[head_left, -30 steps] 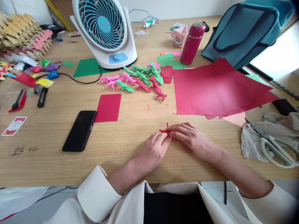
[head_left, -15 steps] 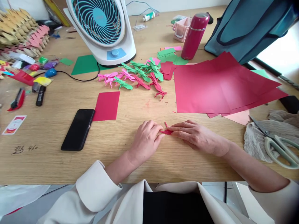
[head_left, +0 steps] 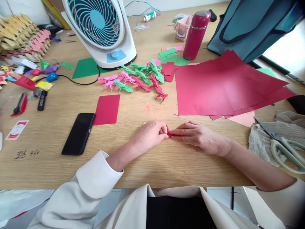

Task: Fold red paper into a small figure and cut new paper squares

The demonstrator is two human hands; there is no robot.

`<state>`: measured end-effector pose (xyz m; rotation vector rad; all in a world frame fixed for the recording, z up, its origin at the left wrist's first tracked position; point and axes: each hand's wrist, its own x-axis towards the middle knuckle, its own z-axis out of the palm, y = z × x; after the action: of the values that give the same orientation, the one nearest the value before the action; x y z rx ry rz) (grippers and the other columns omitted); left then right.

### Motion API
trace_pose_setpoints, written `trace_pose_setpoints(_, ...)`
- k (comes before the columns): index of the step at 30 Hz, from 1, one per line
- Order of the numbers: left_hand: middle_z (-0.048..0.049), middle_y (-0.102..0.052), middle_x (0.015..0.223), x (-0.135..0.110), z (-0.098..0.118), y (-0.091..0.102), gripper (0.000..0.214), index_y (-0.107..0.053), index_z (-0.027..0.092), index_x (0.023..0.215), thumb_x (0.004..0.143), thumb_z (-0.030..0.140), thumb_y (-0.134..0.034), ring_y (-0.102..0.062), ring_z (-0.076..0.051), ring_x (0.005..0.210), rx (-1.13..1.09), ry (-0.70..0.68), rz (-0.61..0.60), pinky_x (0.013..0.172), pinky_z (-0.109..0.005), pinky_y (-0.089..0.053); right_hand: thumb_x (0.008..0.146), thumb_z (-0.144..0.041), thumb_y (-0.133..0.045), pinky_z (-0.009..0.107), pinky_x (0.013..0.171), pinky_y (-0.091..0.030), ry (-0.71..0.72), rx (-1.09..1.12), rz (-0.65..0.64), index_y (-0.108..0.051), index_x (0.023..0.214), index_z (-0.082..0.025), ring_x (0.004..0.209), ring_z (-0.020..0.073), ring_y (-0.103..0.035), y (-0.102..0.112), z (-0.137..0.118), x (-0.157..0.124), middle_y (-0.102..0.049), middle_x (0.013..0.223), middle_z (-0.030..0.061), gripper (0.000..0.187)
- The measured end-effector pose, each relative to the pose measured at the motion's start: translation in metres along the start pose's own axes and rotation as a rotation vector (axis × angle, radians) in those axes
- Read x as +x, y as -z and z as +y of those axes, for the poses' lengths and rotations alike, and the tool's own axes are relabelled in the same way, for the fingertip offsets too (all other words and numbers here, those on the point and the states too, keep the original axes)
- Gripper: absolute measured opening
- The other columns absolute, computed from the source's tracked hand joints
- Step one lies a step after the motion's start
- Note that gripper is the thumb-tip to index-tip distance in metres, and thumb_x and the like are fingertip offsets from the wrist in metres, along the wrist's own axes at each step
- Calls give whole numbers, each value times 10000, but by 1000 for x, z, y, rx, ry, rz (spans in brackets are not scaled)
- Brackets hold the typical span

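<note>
A small folded red paper piece [head_left: 170, 135] lies on the wooden table between my hands, mostly covered by fingers. My left hand [head_left: 152, 133] is closed, pinching the paper's left end with thumb and curled fingers. From the right, my right hand [head_left: 199, 137] presses its fingers together on the other end, against the table. A thin red strip sticks up between the two hands. Beyond them lie folded paper figures: green ones [head_left: 143, 74], pink ones [head_left: 109, 81] and red ones [head_left: 157, 87].
Left of my hands are a black phone [head_left: 78, 134] and a red paper rectangle [head_left: 107, 109]. Large red sheets [head_left: 214, 86] lie at the right, near scissors [head_left: 281, 143] on a crumpled cloth [head_left: 258, 143]. A fan [head_left: 119, 51], a red flask [head_left: 196, 36] and a blue bag [head_left: 234, 35] stand behind.
My left hand has turned and curled its fingers tighter around the paper's left end. My right hand stays nearly in place. The whole view has shifted slightly.
</note>
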<state>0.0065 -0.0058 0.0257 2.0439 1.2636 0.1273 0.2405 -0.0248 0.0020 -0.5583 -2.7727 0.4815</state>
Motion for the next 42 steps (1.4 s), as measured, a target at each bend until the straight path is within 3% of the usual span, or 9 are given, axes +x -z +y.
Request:
trace_pose_setpoints(5,35,-687,700,5,-5,0,91,-670,220,711,777,262,-624,-591,-136,637,-19,1,-14,580,-246,-371,998,-176,-367,470,947,-447,-25,-13,11,-500,1405,-151,1192,272,-517,-4,-2,-1,-579,1377,140,429)
trace_pose_setpoints(12,17,-701,704,5,12,-2,105,-686,223,676,743,226,-604,-579,-146,634,160,78,45,614,-261,-369,996,-180,-386,469,950,-450,-37,-24,29,-539,1367,-146,1186,271,-520,-5,-5,-2,-576,1377,149,403)
trace_pose_setpoints(16,26,-696,694,4,5,-1,125,-685,223,696,780,270,-605,-577,-142,622,95,24,32,604,-255,-372,994,-172,-379,469,946,-458,-43,-29,32,-531,1375,-149,1185,268,-520,-5,-7,-1,-582,1370,146,410)
trace_pose_setpoints(19,24,-682,678,1,-1,1,149,-684,209,714,800,212,-563,-578,-136,621,29,-30,-4,601,-245,-386,991,-169,-387,475,946,-459,-50,-41,33,-543,1364,-148,1188,270,-522,-5,-8,-1,-586,1365,150,405)
trace_pose_setpoints(28,-2,-691,835,-8,14,-5,98,-648,212,727,789,146,-611,-602,-178,822,175,-39,109,761,-294,-437,990,-175,-392,475,948,-448,-59,-60,-3,-548,1349,-134,1192,283,-517,-5,-8,-1,-570,1384,146,394)
trace_pose_setpoints(42,15,-650,764,-7,8,-12,137,-636,204,694,756,89,-593,-586,-152,774,45,-44,166,682,-259,-427,993,-152,-394,436,935,-472,-43,-60,59,-567,1293,-144,1171,247,-560,-4,-7,-1,-637,1294,149,346)
